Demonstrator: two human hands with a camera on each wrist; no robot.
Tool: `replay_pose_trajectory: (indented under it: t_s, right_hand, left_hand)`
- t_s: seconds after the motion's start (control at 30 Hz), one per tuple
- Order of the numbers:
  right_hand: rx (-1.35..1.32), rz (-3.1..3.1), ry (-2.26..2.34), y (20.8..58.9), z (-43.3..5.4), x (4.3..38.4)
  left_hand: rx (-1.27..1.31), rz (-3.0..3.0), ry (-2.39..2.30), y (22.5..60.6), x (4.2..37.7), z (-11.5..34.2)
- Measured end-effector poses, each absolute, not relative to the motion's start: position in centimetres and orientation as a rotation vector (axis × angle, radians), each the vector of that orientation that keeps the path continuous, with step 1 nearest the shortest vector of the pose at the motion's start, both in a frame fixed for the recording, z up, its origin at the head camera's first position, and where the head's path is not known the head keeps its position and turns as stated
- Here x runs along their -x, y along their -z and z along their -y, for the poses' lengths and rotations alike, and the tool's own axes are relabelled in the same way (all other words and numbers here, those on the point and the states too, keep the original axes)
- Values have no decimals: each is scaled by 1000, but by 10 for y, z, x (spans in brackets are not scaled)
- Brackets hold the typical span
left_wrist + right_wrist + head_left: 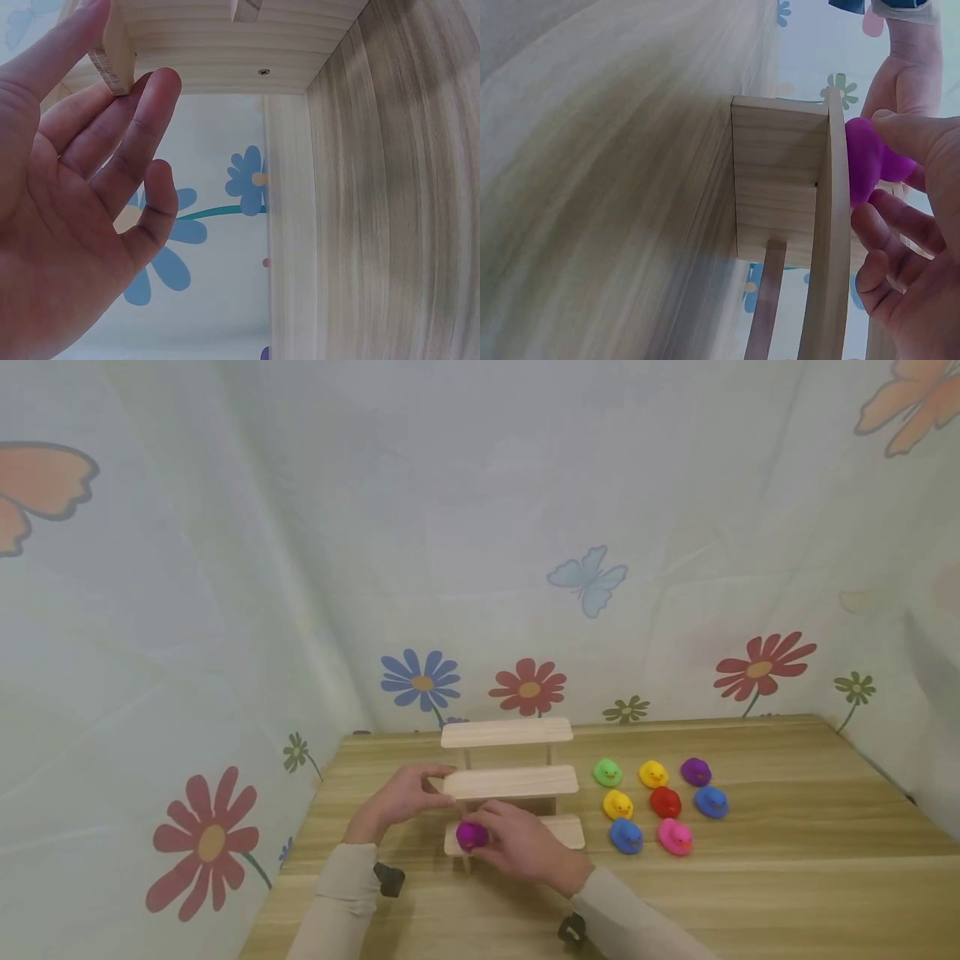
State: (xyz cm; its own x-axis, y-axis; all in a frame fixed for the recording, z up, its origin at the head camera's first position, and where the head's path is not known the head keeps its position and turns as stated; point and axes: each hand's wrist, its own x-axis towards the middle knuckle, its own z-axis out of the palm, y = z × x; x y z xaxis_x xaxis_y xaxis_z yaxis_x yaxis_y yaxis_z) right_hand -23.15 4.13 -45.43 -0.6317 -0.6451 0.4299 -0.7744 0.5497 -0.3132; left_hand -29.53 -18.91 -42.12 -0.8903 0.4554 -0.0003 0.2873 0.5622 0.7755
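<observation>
A small three-tier wooden shelf (513,782) stands on the table. Its middle tier is pinched at the left end by my left hand (405,793); in the left wrist view the thumb lies on one face of the board (114,52) and the fingers reach past the other. At the left end of the lowest tier, my right hand (521,845) grips a purple rubber duck (471,836) between thumb and fingers. The right wrist view shows the duck (864,161) right at the tier's upper face, partly covered by the fingers.
Right of the shelf, several rubber ducks sit in loose rows on the wood-grain table (787,877): among them a green duck (607,772), a red duck (665,802) and a pink duck (676,837). A flower-printed curtain (480,568) hangs behind the table.
</observation>
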Motion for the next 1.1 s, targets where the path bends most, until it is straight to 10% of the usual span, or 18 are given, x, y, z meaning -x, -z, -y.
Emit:
replay_pose_trajectory:
  t_s: [1.1]
  right_hand:
    - [-1174, 2532, -670, 452, -58, 226]
  left_hand:
    - [-605, -2618, -1217, 423, 294, 191]
